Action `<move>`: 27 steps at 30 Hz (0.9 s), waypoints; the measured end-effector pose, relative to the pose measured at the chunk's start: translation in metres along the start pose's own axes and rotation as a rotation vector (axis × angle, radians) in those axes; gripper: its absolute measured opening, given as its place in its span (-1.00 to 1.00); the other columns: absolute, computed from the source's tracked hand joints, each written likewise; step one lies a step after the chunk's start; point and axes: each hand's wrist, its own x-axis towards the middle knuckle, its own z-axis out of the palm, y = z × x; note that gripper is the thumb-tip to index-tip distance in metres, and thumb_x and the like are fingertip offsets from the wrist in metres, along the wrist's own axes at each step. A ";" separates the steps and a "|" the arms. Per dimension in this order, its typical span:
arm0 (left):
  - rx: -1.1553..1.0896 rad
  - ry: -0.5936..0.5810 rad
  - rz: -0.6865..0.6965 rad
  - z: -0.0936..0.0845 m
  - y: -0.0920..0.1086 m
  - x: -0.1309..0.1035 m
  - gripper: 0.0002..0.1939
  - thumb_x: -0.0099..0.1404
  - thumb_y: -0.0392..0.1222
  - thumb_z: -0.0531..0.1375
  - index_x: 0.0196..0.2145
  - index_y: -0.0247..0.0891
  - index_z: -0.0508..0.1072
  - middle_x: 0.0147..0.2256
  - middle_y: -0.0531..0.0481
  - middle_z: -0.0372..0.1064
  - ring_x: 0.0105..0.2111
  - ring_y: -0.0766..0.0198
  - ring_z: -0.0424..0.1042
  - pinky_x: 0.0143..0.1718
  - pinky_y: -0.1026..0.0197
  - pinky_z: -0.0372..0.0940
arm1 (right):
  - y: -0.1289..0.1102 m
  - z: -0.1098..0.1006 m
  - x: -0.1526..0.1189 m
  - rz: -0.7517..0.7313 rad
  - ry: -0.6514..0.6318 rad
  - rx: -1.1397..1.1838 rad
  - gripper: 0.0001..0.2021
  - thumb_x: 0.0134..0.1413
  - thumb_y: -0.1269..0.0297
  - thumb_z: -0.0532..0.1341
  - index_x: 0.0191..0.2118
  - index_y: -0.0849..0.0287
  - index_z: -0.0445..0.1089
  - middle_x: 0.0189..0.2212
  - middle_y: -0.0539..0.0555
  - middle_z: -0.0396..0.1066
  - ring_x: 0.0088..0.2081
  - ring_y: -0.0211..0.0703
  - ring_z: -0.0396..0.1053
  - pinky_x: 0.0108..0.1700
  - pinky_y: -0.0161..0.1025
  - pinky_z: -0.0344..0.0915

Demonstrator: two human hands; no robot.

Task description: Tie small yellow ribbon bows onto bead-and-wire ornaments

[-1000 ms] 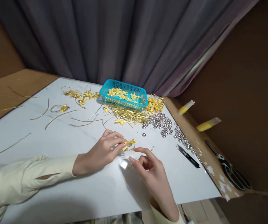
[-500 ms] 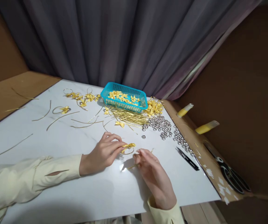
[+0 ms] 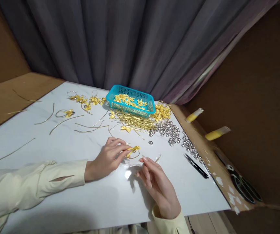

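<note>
My left hand (image 3: 110, 157) pinches a yellow ribbon flower (image 3: 135, 148) between thumb and fingers, a little above the white table. A gold cord loop (image 3: 135, 157) hangs from the flower. Just right of the loop, my right hand (image 3: 158, 183) has thumb and index fingertips together, the other fingers curled. What those tips hold, if anything, is too small to make out. A thin gold piece (image 3: 158, 158) shows beyond the right hand, and a gold tip shows at its left side. Whether the hand grips it, I cannot tell.
Beyond my hands stands a blue basket (image 3: 152, 105) of yellow flowers, with gold cords (image 3: 137, 121) before it. Silver beads (image 3: 168, 128) and a black-handled cutter (image 3: 197, 166) lie right. Scissors (image 3: 244, 187) rest at the right edge. Finished-looking looped flowers (image 3: 87, 105) lie back left.
My right hand has turned slightly, its lower fingers now more apart from the thumb and index. The flower in my left hand has tilted, showing more of its petals.
</note>
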 end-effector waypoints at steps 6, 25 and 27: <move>-0.099 -0.013 -0.123 0.000 0.000 0.002 -0.84 0.31 -0.29 0.07 -0.30 -0.29 0.45 -0.39 -0.05 0.46 -0.32 0.25 0.38 -0.21 0.17 0.16 | -0.019 -0.015 -0.012 -0.084 0.080 -0.527 -0.73 -0.02 0.10 0.25 -0.46 0.25 0.41 -0.75 -0.07 0.28 -0.75 -0.43 0.04 -0.60 -0.37 0.03; -0.678 -0.301 -0.620 0.007 -0.004 0.006 -0.76 0.25 -0.07 0.09 -0.40 -0.32 0.40 -0.49 -0.03 0.46 -0.41 0.23 0.44 -0.29 0.22 0.28 | -0.060 -0.038 -0.042 -0.062 -0.565 -0.561 -0.44 -0.03 0.43 0.32 0.10 -0.09 0.27 0.11 0.09 0.27 0.14 -0.05 0.22 0.13 -0.06 0.20; -0.693 -0.299 -0.632 0.007 -0.004 0.006 -0.76 0.24 -0.06 0.10 -0.37 -0.31 0.39 -0.49 -0.03 0.46 -0.41 0.23 0.45 -0.28 0.21 0.29 | -0.057 -0.035 -0.040 -0.090 -0.491 -0.562 -0.58 0.06 0.37 0.26 0.07 -0.05 0.33 0.07 0.10 0.33 0.10 -0.05 0.28 0.09 -0.06 0.25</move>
